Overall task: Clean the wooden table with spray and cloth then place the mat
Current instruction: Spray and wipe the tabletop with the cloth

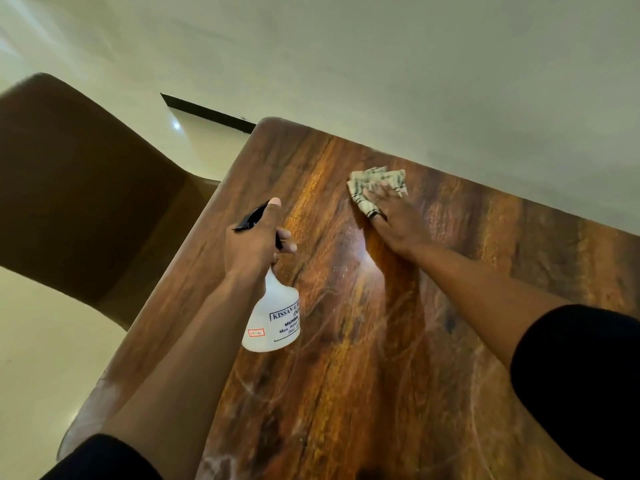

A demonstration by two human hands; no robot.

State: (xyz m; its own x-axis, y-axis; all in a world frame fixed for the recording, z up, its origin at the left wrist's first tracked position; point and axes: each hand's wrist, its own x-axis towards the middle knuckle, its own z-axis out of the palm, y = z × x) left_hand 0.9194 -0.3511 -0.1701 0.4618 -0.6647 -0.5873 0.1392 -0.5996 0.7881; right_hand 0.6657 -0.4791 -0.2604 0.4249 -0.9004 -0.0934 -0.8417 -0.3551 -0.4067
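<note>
The wooden table (363, 358) fills the lower right, glossy with faint curved wipe streaks. My left hand (254, 242) grips the black trigger head of a white spray bottle (273, 320), which hangs above the table's left part. My right hand (394, 220) presses flat with straight fingers on a crumpled pale patterned cloth (375, 183) near the table's far edge. No mat is in view.
A brown chair (79, 188) stands to the left of the table, close to its left edge. A pale wall runs behind the table's far edge, with a dark skirting strip (207, 114) at the floor. Light tiled floor lies at lower left.
</note>
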